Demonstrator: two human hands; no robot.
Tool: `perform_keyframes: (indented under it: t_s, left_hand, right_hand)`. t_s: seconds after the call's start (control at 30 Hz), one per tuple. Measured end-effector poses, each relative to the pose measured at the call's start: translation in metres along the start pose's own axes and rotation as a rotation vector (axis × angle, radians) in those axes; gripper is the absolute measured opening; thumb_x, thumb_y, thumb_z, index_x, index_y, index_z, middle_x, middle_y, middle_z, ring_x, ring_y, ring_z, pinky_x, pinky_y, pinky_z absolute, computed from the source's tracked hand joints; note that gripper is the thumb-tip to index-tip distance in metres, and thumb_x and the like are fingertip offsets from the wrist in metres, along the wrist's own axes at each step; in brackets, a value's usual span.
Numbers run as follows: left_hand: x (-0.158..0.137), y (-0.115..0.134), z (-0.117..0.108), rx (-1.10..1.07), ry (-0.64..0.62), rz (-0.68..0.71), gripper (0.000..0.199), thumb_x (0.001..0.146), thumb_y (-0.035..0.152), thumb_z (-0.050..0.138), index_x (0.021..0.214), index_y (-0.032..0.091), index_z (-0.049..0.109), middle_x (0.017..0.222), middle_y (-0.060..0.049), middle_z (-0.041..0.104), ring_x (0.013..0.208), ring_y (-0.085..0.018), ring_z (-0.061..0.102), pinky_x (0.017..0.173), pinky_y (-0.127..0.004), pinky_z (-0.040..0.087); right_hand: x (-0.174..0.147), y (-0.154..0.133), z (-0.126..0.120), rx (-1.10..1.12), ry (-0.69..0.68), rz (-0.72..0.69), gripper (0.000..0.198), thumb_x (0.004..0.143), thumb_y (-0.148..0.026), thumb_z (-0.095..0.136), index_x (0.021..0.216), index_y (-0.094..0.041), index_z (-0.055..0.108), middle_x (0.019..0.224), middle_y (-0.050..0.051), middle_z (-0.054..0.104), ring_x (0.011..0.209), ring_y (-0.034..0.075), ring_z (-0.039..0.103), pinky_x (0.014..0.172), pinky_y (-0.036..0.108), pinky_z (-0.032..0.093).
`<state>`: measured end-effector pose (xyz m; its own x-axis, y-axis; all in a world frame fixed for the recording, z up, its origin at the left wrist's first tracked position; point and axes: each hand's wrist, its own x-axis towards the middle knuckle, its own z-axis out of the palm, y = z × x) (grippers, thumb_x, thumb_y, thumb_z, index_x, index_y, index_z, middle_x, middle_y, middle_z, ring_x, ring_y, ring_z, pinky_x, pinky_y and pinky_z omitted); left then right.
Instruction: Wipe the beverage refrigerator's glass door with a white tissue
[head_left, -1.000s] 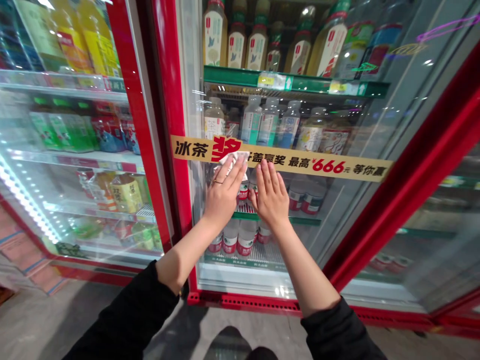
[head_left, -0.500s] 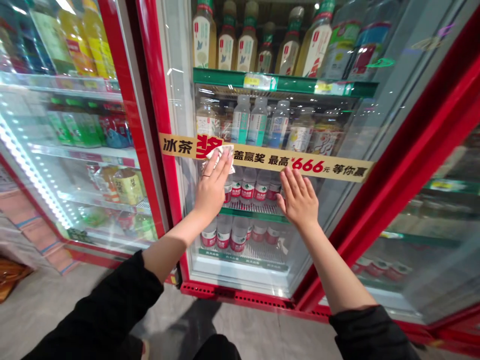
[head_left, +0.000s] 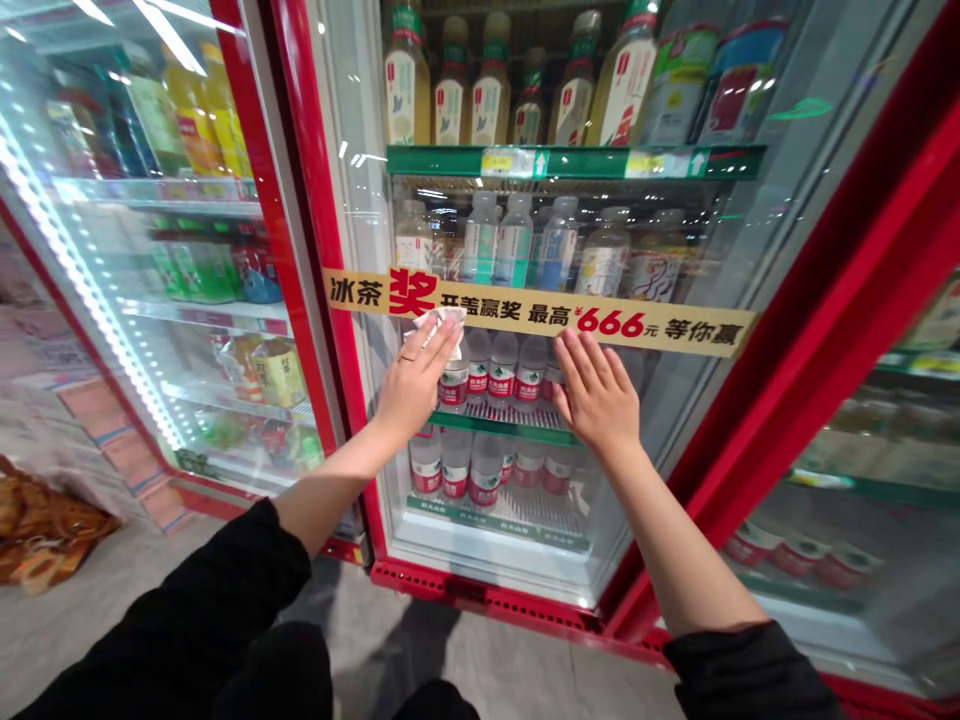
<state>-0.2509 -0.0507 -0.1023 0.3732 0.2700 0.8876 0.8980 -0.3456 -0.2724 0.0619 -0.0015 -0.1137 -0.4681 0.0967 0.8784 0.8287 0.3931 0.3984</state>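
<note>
My left hand (head_left: 409, 392) presses a crumpled white tissue (head_left: 452, 322) against the glass door (head_left: 660, 400) of a red-framed drinks fridge. The tissue lies under its fingers, at the lower edge of a tan banner strip (head_left: 487, 306) with black and red lettering. A ring shows on one finger. To the right, my right hand (head_left: 601, 395) rests flat on the same door with its fingers stretched out and nothing in it. Its fingertips reach the lower edge of the strip, below the red "666".
Behind the glass stand bottles on green-edged shelves (head_left: 577, 162). A lit fridge (head_left: 259, 200) with more drinks adjoins on the left, another (head_left: 862, 480) on the right. Stacked boxes (head_left: 124, 425) and a brown bundle (head_left: 52, 530) sit at the left on the grey floor (head_left: 517, 670).
My left hand has slid slightly down and left with the tissue, uncovering more lettering on the strip. The right hand stays nearly in place. The view has shifted a little.
</note>
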Motion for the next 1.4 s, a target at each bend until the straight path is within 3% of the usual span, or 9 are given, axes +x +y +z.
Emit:
perform_keyframes:
  t_s: [0.2, 0.37, 0.47, 0.63, 0.77, 0.93, 1.07, 1.2, 1.4]
  left_hand:
    - [0.020, 0.047, 0.020, 0.009, 0.046, 0.041, 0.086, 0.101, -0.005, 0.041, 0.177, 0.022, 0.011, 0.174, -0.002, 0.043, 0.169, -0.018, 0.018, 0.141, -0.043, 0.030]
    - [-0.005, 0.018, 0.009, 0.006, -0.033, 0.228, 0.085, 0.102, -0.005, 0.046, 0.176, 0.023, 0.016, 0.170, 0.000, 0.049, 0.168, -0.014, 0.019, 0.142, -0.037, 0.021]
    - [-0.010, 0.009, 0.004, -0.015, -0.003, 0.115, 0.090, 0.100, -0.007, 0.044, 0.177, 0.027, 0.011, 0.171, -0.001, 0.047, 0.168, -0.015, 0.023, 0.142, -0.038, 0.024]
    - [0.022, 0.047, 0.018, -0.128, 0.076, -0.123, 0.089, 0.102, -0.005, 0.037, 0.177, 0.028, 0.003, 0.177, -0.003, 0.036, 0.169, -0.022, 0.022, 0.141, -0.049, 0.032]
    - [0.032, 0.071, 0.025, -0.163, 0.015, 0.035, 0.080, 0.107, 0.000, 0.036, 0.177, 0.027, 0.007, 0.174, -0.002, 0.039, 0.166, -0.022, 0.029, 0.141, -0.047, 0.031]
    - [0.006, 0.044, 0.019, -0.298, -0.130, 0.185, 0.078, 0.110, 0.006, 0.034, 0.177, 0.035, 0.006, 0.173, 0.005, 0.035, 0.163, -0.021, 0.034, 0.139, -0.048, 0.037]
    - [0.006, 0.035, 0.023, -0.416, -0.122, 0.141, 0.080, 0.110, 0.007, 0.034, 0.176, 0.041, 0.003, 0.175, 0.008, 0.030, 0.163, -0.024, 0.033, 0.142, -0.054, 0.027]
    - [0.034, 0.068, 0.037, -0.452, -0.013, 0.010, 0.082, 0.109, 0.008, 0.034, 0.175, 0.043, 0.001, 0.176, 0.009, 0.025, 0.165, -0.025, 0.028, 0.144, -0.055, 0.018]
    - [0.034, 0.086, 0.040, -0.458, -0.091, 0.140, 0.086, 0.109, 0.007, 0.041, 0.175, 0.038, -0.006, 0.173, 0.004, 0.034, 0.162, -0.022, 0.034, 0.140, -0.046, 0.034]
  right_hand:
    - [-0.001, -0.003, -0.001, -0.065, 0.020, -0.001, 0.075, 0.111, -0.034, 0.048, 0.176, -0.021, 0.012, 0.173, 0.007, 0.044, 0.156, 0.022, 0.052, 0.134, 0.038, 0.029]
    - [-0.002, -0.002, -0.001, -0.076, 0.022, -0.008, 0.076, 0.110, -0.034, 0.049, 0.176, -0.021, 0.013, 0.174, 0.007, 0.043, 0.160, 0.021, 0.047, 0.137, 0.037, 0.025]
    - [-0.003, -0.001, 0.000, -0.056, 0.019, 0.002, 0.079, 0.109, -0.033, 0.051, 0.176, -0.022, 0.011, 0.175, 0.006, 0.041, 0.163, 0.021, 0.042, 0.138, 0.037, 0.023]
    - [-0.009, 0.000, 0.003, -0.018, -0.029, 0.038, 0.080, 0.108, -0.031, 0.049, 0.177, -0.025, 0.007, 0.176, 0.007, 0.040, 0.160, 0.024, 0.047, 0.136, 0.042, 0.031]
    - [-0.014, 0.001, 0.004, -0.045, -0.046, 0.059, 0.080, 0.108, -0.033, 0.043, 0.176, -0.023, 0.003, 0.176, 0.009, 0.040, 0.159, 0.027, 0.049, 0.132, 0.047, 0.039]
    - [-0.016, -0.001, 0.007, -0.105, 0.020, 0.134, 0.076, 0.109, -0.040, 0.036, 0.177, -0.019, 0.008, 0.176, 0.010, 0.041, 0.162, 0.029, 0.044, 0.132, 0.050, 0.039]
    - [-0.014, -0.004, 0.007, -0.148, 0.063, 0.135, 0.074, 0.109, -0.039, 0.032, 0.177, -0.018, 0.011, 0.174, 0.011, 0.045, 0.162, 0.028, 0.044, 0.131, 0.047, 0.040]
    - [-0.013, -0.003, 0.005, -0.142, 0.070, 0.119, 0.073, 0.110, -0.037, 0.031, 0.177, -0.018, 0.012, 0.173, 0.011, 0.047, 0.161, 0.026, 0.045, 0.131, 0.045, 0.040]
    - [-0.017, 0.000, 0.006, -0.134, 0.036, 0.133, 0.072, 0.110, -0.035, 0.031, 0.177, -0.020, 0.008, 0.173, 0.010, 0.047, 0.162, 0.027, 0.044, 0.132, 0.047, 0.040]
